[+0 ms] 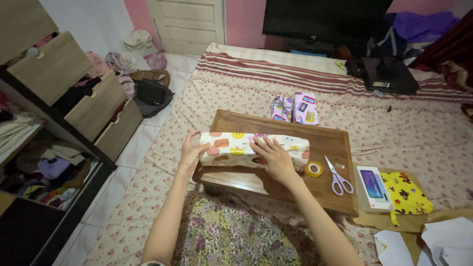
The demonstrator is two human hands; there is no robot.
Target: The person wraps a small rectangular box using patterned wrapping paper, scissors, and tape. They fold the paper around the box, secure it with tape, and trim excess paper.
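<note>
Head view: the person's 2 bare arms reach over a low wooden table [340, 148] set on a patterned bedsheet [394, 118].
Wrapped box: a long box in cream gift paper with cartoon prints [236, 148] lies across the near half of the table, running left to right.
Left hand: the left hand [189, 148] cups the box's left end, fingers curled against the folded paper there; it presses rather than grasps.
Right hand: the right hand [273, 156] lies flat on the top of the box, fingers spread and open, palm pushing down; nothing is enclosed in it.
Tape: a yellow tape roll [314, 169] sits on the table just beside the box's right end.
Scissors: purple-handled scissors [337, 177] lie near the tape, blades pointing away from the person.
Other parcels: 2 small pink wrapped gifts [295, 108] stand at the table's far edge.
Off the table: a white phone carton [373, 188] and a yellow printed paper sheet [406, 193] rest at the right.
</note>
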